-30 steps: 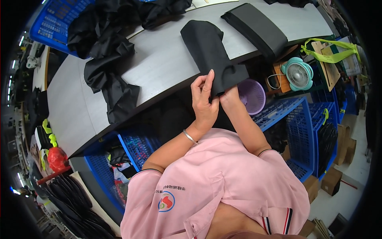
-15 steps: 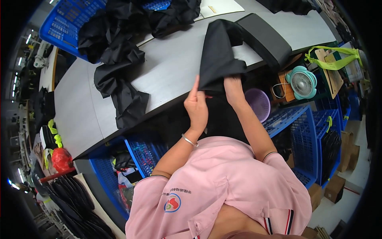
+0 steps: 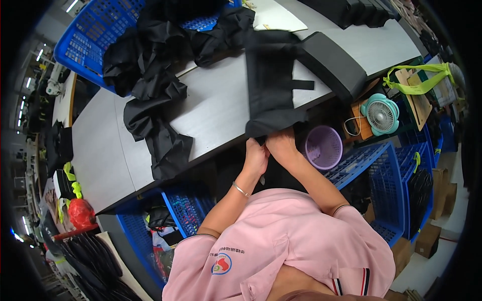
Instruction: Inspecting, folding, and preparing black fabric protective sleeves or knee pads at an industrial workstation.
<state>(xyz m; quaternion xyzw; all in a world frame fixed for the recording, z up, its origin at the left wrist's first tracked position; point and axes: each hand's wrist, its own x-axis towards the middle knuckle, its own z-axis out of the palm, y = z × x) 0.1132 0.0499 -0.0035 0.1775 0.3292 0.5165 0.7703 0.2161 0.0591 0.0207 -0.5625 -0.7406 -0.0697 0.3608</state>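
Observation:
A black fabric piece (image 3: pixel 271 75) lies over the front edge of the grey table (image 3: pixel 216 95), its far end blurred. A short strap-like tab sticks out from its right side. At the near end, my left hand (image 3: pixel 256 158) is closed on the fabric's lower left corner. Close beside it, my right hand (image 3: pixel 282 148) grips the same near edge, its fingertips partly hidden by the cloth. The two hands almost touch. A small greyish tip shows just below my left hand; what it belongs to cannot be made out.
Crumpled black fabric (image 3: pixel 155 75) spills from a blue basket (image 3: pixel 83 50) at the far left. A dark padded block (image 3: pixel 334 62) lies right of the fabric piece. Below the table's edge stand a purple bin (image 3: pixel 324 148), a teal fan (image 3: pixel 380 114) and blue crates (image 3: pixel 386 185).
The fabric piece has gone from folded over to spread out away from me. My left hand has shut on its near edge, its finger no longer pointing; both hands have come together.

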